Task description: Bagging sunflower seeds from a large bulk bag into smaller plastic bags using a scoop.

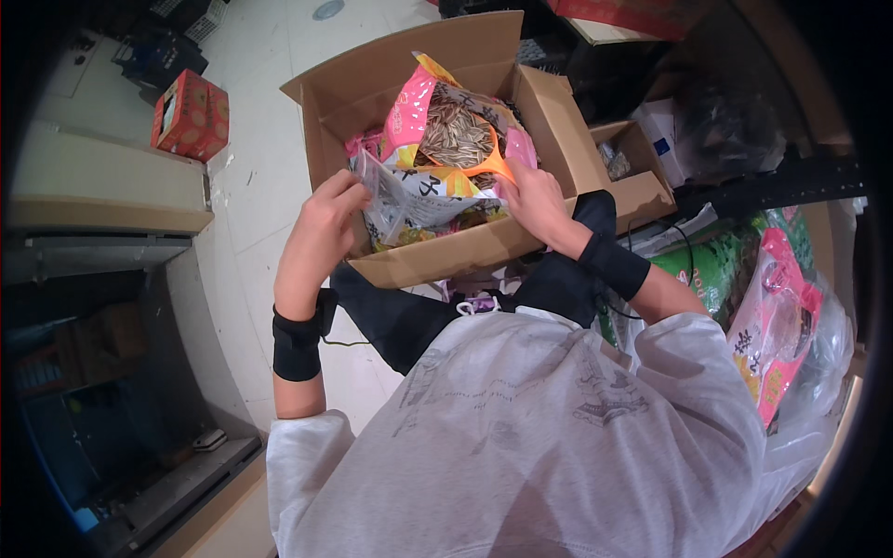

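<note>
An open cardboard box [453, 252] stands before me, near my knees. In it is an opened pink and yellow printed bag [407, 117], full of striped sunflower seeds [453, 136]. My right hand [538, 199] grips the handle of an orange scoop [490, 162], whose bowl is heaped with seeds at the bag's mouth. At the box's left side, my left hand [322, 217] pinches the upper edge of a clear plastic bag [389, 202]. That bag hangs over the front of the printed one and looks to have little in it.
A small cardboard box [638, 164] adjoins the large one on the right. Nearer me on that side lie green packages [711, 261] and another pink bag [785, 321]. A red carton [190, 115] sits on the tiled floor [261, 146] to the left. Black straps [296, 345] circle both wrists.
</note>
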A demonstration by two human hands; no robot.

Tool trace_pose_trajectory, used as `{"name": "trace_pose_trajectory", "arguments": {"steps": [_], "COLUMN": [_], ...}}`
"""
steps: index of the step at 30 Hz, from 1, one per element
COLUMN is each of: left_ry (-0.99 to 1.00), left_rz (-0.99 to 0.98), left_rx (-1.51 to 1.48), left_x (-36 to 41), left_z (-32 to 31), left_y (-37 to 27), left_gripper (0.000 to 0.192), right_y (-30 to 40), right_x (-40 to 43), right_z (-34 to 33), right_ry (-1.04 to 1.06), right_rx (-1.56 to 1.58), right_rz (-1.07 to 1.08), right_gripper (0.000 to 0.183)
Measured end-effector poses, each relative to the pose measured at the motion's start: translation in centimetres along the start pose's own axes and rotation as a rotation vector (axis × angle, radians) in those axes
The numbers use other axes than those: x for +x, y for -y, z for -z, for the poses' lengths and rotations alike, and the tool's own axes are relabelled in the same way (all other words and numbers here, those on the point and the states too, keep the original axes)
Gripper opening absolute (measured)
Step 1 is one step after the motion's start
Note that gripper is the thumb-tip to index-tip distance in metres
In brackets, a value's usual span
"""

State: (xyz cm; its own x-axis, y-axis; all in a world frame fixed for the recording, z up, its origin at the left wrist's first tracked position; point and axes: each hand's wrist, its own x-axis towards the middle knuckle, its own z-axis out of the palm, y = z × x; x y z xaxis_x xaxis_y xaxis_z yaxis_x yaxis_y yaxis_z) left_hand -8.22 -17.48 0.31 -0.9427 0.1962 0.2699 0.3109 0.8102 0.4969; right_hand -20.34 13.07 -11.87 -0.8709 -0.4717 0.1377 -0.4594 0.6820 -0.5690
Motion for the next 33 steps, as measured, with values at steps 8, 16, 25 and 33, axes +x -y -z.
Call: {"name": "trace_pose_trajectory", "arguments": {"steps": [8,16,25,33], "left_ry": [-0.017,0.025,-0.014,0.046], "left_rz": [-0.008,-0.040,-0.094,-0.086], "left_rx": [0.094,0.031,-0.007,-0.042], "left_x": [1.8,3.5,4.6,5.9], "left_z": [0.5,0.6,0.9,0.9], "left_y": [3.4,5.7,6.8,7.9], "left_gripper": [0.023,0.020,0.018,0.023], "right_y": [-0.5,-1.0,-3.9,-4.7], "right_x": [-1.3,-1.6,-1.3,-0.6], "right_z": [3.3,6.7,9.5,12.5], "right_ry": [-0.010,0.065,0.101,0.176], "right_rx": [0.020,0.024,0.067,0.087], "right_rz": [0.041,0.065,0.108,0.138], "right_gripper": [0.024,0.027,0.026,0.031]}}
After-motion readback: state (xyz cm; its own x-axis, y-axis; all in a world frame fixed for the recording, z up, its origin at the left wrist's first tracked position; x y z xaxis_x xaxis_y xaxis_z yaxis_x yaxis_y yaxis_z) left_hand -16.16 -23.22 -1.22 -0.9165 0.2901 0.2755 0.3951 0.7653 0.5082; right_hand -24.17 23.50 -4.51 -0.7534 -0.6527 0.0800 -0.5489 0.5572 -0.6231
